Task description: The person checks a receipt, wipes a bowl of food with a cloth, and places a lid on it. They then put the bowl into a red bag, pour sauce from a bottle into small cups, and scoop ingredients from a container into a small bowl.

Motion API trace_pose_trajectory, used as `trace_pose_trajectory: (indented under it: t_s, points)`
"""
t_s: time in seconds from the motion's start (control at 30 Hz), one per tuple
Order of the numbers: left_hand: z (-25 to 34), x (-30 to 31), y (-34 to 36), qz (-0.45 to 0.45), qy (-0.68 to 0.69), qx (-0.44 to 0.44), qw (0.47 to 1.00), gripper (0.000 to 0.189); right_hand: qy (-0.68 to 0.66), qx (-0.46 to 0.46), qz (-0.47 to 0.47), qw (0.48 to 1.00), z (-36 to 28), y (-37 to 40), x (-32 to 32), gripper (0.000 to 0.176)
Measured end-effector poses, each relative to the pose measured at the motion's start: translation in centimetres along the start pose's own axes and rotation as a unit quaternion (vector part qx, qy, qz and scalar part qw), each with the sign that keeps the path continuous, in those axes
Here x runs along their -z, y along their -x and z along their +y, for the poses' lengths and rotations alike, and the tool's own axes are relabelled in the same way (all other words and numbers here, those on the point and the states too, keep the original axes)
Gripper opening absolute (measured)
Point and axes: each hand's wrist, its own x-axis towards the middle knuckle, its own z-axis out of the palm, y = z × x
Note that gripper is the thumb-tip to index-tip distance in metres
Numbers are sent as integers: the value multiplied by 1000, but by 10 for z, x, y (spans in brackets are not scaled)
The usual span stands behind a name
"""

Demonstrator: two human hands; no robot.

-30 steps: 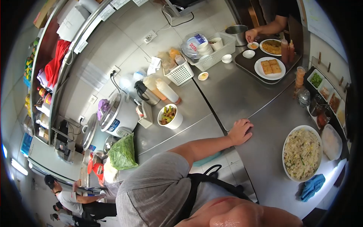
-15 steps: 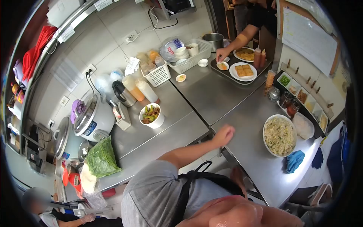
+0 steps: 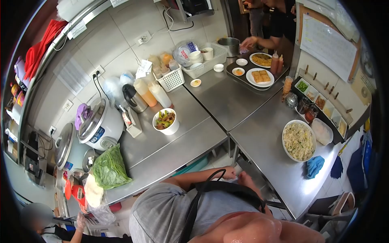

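Observation:
My left hand (image 3: 229, 173) hangs below the steel table (image 3: 259, 133), in the gap in front of my apron. My right hand (image 3: 244, 178) is right beside it, and the two nearly touch. A small pale thing shows between them; I cannot tell what it is or whether either hand grips it. Nearest on the table are a big bowl of fried rice (image 3: 299, 141) and a blue cloth (image 3: 314, 166) to the right. On the left counter stands a white cup of cooked vegetables (image 3: 165, 120).
A rice cooker (image 3: 99, 123), a kettle (image 3: 133, 98), squeeze bottles (image 3: 153, 94) and a bag of greens (image 3: 109, 168) fill the left counter. A co-worker's hand (image 3: 248, 41) reaches over a tray of plates (image 3: 256, 73) at the back. Condiment tubs (image 3: 324, 106) line the right wall.
My left hand has come off the table corner and dropped back toward my body, where it meets my right hand. The co-worker's hand has moved from the small dish toward the pot.

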Motion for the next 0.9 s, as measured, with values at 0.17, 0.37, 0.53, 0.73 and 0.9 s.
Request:
trace_pose_trajectory:
  t_s: [0.17,0.37,0.53,0.73,0.9]
  points:
    - [4,-5,8,-66,25,72,995,11,-56,9,-41,998,2,5,-3,14]
    - [-22,-5,-7,-42,240,93,965,13,-108,45,-10,993,3,9,3,13]
    - [-13,-2,0,1,209,29,977,13,-75,73,39,994,-3,-3,14,12]
    - [1,-3,14,72,88,-93,989,24,-152,85,-14,985,13,-6,1,13]
    - [-12,-7,5,127,10,-121,984,31,-272,17,-57,960,26,-6,-12,16]
